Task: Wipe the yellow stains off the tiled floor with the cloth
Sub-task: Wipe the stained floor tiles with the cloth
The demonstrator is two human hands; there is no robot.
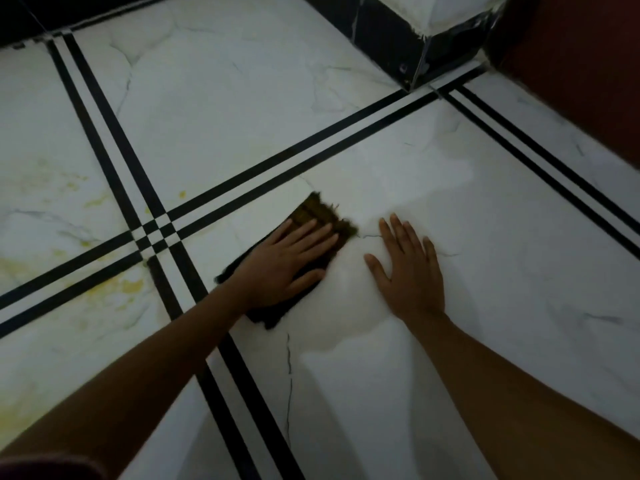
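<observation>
A dark brown cloth (320, 213) lies flat on the white marbled floor tile (485, 271), just right of where the black double stripes cross. My left hand (287, 261) presses flat on the cloth, fingers spread, covering most of it. Beside it, my right hand (408, 271) rests palm down on the bare tile, fingers apart, holding nothing. Yellow stains (128, 285) smear the tiles to the left of the stripes, with a small yellow spot (181, 194) near the crossing. A wet sheen spreads on the tile around and beyond my hands.
Black double stripes (104, 133) divide the floor into large tiles. A black-tiled pillar base (408, 39) stands at the far right corner, and a dark red surface (588, 64) borders the right edge. A thin crack (288, 375) runs through the near tile.
</observation>
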